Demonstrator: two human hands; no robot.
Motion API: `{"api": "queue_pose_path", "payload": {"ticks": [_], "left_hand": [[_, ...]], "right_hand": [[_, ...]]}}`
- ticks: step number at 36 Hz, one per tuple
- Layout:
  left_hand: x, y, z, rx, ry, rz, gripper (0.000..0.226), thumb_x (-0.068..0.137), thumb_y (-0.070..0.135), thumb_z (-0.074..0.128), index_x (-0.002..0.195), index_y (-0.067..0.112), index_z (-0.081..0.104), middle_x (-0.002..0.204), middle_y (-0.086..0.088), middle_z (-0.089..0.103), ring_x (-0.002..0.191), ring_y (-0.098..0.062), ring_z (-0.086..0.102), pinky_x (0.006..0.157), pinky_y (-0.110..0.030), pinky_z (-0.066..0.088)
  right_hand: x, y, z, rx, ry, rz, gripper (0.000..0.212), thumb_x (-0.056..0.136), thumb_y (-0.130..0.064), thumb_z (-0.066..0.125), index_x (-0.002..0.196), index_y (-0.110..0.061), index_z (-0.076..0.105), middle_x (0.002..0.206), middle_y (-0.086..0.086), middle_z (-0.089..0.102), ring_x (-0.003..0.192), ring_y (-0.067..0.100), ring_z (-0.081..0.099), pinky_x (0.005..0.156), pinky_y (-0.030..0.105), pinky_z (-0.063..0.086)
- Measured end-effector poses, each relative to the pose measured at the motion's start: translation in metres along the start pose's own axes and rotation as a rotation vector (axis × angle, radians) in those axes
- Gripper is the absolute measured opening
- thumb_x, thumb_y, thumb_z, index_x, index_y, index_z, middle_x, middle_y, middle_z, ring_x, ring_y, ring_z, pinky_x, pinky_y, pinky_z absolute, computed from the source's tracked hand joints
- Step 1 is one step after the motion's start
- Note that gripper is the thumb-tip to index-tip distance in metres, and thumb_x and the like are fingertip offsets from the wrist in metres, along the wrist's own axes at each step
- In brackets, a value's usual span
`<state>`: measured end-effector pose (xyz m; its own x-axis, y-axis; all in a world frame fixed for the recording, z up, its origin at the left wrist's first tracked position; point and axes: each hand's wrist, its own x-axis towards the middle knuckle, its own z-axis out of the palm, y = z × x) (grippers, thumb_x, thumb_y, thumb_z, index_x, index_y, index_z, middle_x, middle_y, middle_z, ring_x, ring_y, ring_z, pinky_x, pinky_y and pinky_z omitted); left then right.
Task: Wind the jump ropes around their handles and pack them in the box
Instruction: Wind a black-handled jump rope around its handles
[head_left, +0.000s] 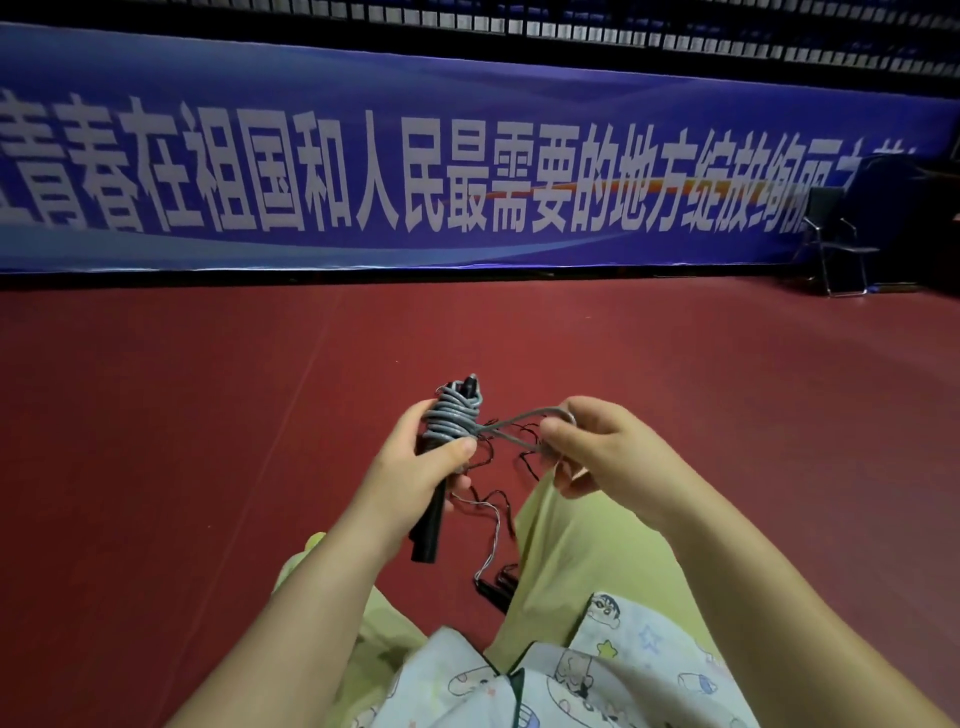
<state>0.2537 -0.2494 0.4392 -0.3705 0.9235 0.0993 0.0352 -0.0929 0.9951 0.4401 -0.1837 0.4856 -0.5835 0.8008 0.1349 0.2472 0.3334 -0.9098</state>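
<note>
Left hand (415, 467) grips black handles (428, 525) under the grey rope coil (452, 415), held above the near floor; right hand (587, 447) pinches the last loop (524, 421), which should be drawn taut and tucked snugly.

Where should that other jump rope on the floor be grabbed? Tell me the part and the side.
Grip the black handles, coming from above. They lie together on the red floor between the legs, rigid and compact, while the thin cord trails loose and tangled. The left hand and right hand are both busy now.
</note>
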Motion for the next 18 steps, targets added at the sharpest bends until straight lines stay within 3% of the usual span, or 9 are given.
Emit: {"api": "queue_pose_path", "payload": {"ticks": [2, 4, 6, 9, 11, 13, 15, 18], "left_hand": [[0.001, -0.001, -0.001, -0.047, -0.018, -0.034, 0.036, 0.091, 0.011, 0.062, 0.121, 0.028, 0.053, 0.081, 0.001, 0.065, 0.066, -0.018, 0.063, 0.046, -0.025, 0.045], [0.000, -0.003, 0.001, -0.072, -0.051, -0.057, 0.035, 0.090, 0.011, 0.062, 0.121, 0.027, 0.055, 0.086, 0.000, 0.065, 0.067, -0.019, 0.063, 0.045, -0.023, 0.044], [-0.002, -0.001, 0.006, -0.046, -0.077, -0.054, 0.035, 0.090, 0.012, 0.063, 0.120, 0.028, 0.056, 0.091, -0.002, 0.065, 0.071, -0.019, 0.063, 0.047, -0.019, 0.044], [-0.005, 0.001, 0.015, 0.103, -0.086, 0.022, 0.036, 0.091, 0.018, 0.063, 0.122, 0.030, 0.052, 0.088, 0.002, 0.062, 0.071, -0.016, 0.058, 0.049, -0.016, 0.041], [-0.005, 0.002, 0.019, 0.263, -0.052, 0.119, 0.033, 0.091, 0.026, 0.063, 0.119, 0.034, 0.047, 0.082, 0.007, 0.060, 0.068, -0.016, 0.057, 0.054, -0.025, 0.042], [-0.004, 0.000, 0.019, 0.364, -0.035, 0.177, 0.033, 0.090, 0.035, 0.062, 0.115, 0.041, 0.042, 0.081, 0.008, 0.060, 0.068, -0.016, 0.057, 0.063, -0.033, 0.045], [-0.004, 0.000, 0.018, 0.392, -0.071, 0.182, 0.035, 0.085, 0.049, 0.053, 0.116, 0.046, 0.039, 0.087, 0.009, 0.061, 0.076, -0.015, 0.059, 0.077, -0.040, 0.049], [-0.005, -0.001, 0.018, 0.342, -0.148, 0.145, 0.039, 0.082, 0.052, 0.034, 0.120, 0.048, 0.038, 0.107, 0.012, 0.060, 0.101, -0.014, 0.058, 0.097, -0.045, 0.044]], "right_hand": [[0.000, 0.001, -0.002, -0.075, 0.077, -0.099, 0.023, 0.098, -0.022, 0.054, 0.076, -0.015, 0.055, 0.073, 0.001, 0.054, 0.067, 0.013, 0.053, 0.070, 0.042, 0.050], [-0.001, 0.002, 0.000, -0.160, 0.108, -0.232, 0.023, 0.096, -0.031, 0.056, 0.074, -0.021, 0.055, 0.079, -0.007, 0.051, 0.071, 0.005, 0.049, 0.069, 0.032, 0.044], [-0.001, 0.002, 0.008, -0.100, 0.025, -0.351, 0.015, 0.088, -0.037, 0.056, 0.076, -0.029, 0.058, 0.094, -0.007, 0.055, 0.085, 0.003, 0.052, 0.077, 0.022, 0.041], [-0.001, 0.006, 0.022, 0.295, -0.148, -0.357, 0.013, 0.085, -0.024, 0.055, 0.091, -0.021, 0.066, 0.103, 0.003, 0.059, 0.097, 0.014, 0.054, 0.085, 0.025, 0.041], [0.001, 0.004, 0.027, 0.612, -0.168, -0.317, 0.022, 0.080, -0.016, 0.053, 0.094, -0.008, 0.068, 0.101, 0.007, 0.064, 0.098, 0.018, 0.058, 0.088, 0.028, 0.046], [0.003, 0.003, 0.029, 0.857, -0.160, -0.276, 0.021, 0.076, -0.021, 0.059, 0.087, -0.011, 0.074, 0.098, 0.008, 0.069, 0.096, 0.022, 0.062, 0.089, 0.032, 0.049], [0.006, 0.003, 0.027, 0.987, -0.118, -0.249, 0.025, 0.079, -0.024, 0.053, 0.079, -0.015, 0.076, 0.096, 0.005, 0.072, 0.095, 0.021, 0.065, 0.091, 0.033, 0.049], [0.008, 0.008, 0.026, 1.048, -0.082, -0.239, 0.031, 0.086, -0.019, 0.045, 0.087, -0.010, 0.075, 0.097, 0.006, 0.072, 0.095, 0.021, 0.067, 0.087, 0.032, 0.052]]}}
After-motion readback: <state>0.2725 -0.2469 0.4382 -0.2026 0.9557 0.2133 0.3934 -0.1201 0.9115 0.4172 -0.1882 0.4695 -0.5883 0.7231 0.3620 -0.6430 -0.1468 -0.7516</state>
